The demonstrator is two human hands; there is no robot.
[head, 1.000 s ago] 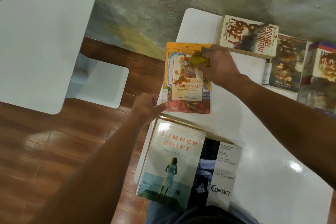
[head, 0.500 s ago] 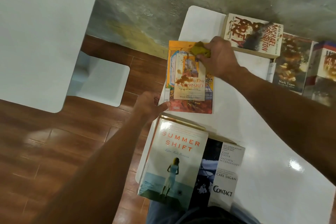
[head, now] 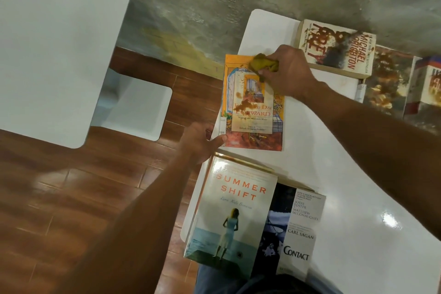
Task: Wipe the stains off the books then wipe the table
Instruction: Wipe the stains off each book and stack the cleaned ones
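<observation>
An orange book (head: 253,114) with a brown stain on its title lies flat near the left edge of the white table (head: 334,174). My right hand (head: 290,73) grips a crumpled yellow cloth (head: 263,65) and presses it on the book's top right corner. My left hand (head: 202,142) steadies the book at its lower left corner, thumb against the spine edge, fingers relaxed. Further right lie three stained books: a Michael Crichton paperback (head: 338,51), a Mark Twain book (head: 386,81) and a boxy book (head: 429,83).
A Summer Shift book (head: 229,212) and a Contact book (head: 291,231) lie side by side at the table's near left corner. A second white table (head: 55,50) stands to the left over a wooden floor. A rough concrete wall runs behind.
My right hand has moved the cloth from the middle of the orange book's cover up to its top right corner. My left hand stays at the lower left corner.
</observation>
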